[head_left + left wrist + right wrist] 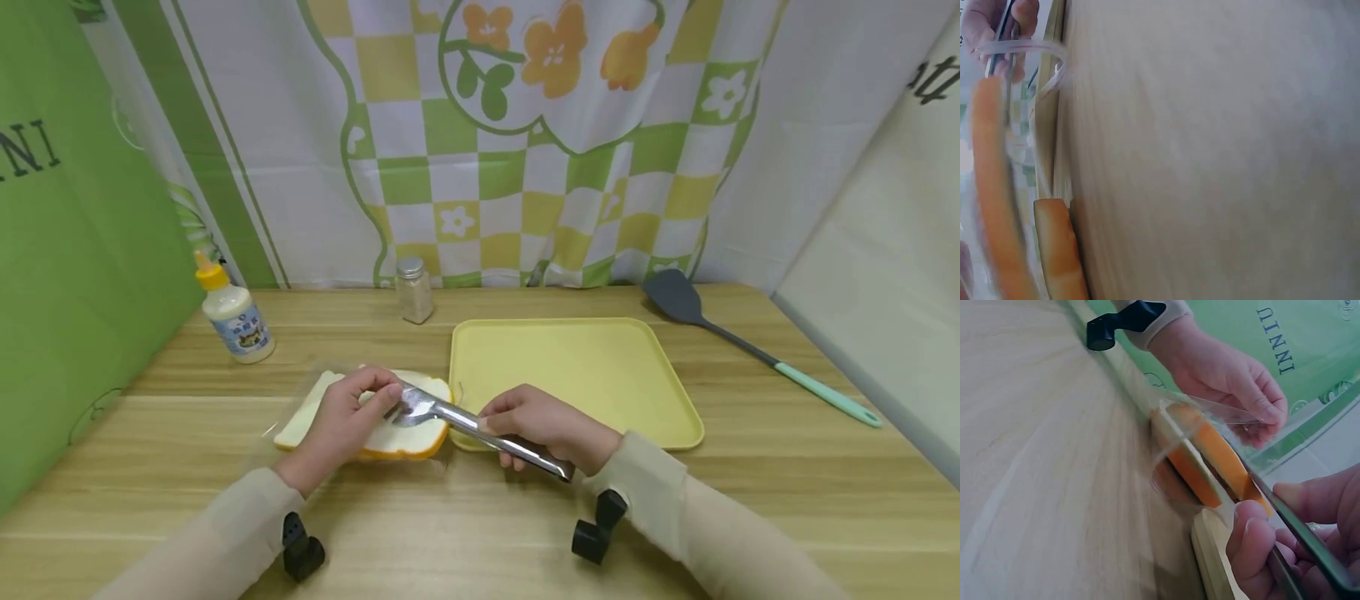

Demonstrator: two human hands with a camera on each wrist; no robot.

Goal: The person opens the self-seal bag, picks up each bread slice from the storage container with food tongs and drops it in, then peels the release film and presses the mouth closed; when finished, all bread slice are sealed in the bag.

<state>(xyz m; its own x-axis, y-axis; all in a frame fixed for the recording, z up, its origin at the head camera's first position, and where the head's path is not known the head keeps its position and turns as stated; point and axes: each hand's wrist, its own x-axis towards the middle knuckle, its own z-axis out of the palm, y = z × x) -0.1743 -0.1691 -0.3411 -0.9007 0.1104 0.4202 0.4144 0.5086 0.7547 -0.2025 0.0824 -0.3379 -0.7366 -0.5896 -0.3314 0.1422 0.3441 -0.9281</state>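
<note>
My right hand (542,423) grips metal tongs (517,450), which point left. Their far ends lie around a slice of white bread (420,438) with an orange-brown crust. In the right wrist view, this upper slice (1225,459) is tilted and raised a little off a lower slice (1188,472). Clear plastic bag film (1222,411) surrounds the bread. My left hand (341,421) pinches the edge of that film above the slices, beside the tong tips. The left wrist view shows the raised slice's crust (997,187) apart from the lower slice (1060,250).
A yellow tray (562,367) lies right of the bread, under the right hand and tongs. Further back stand a yellow-capped squeeze bottle (242,325) and a glass shaker (415,292). A grey spatula with a mint handle (750,346) lies at the right.
</note>
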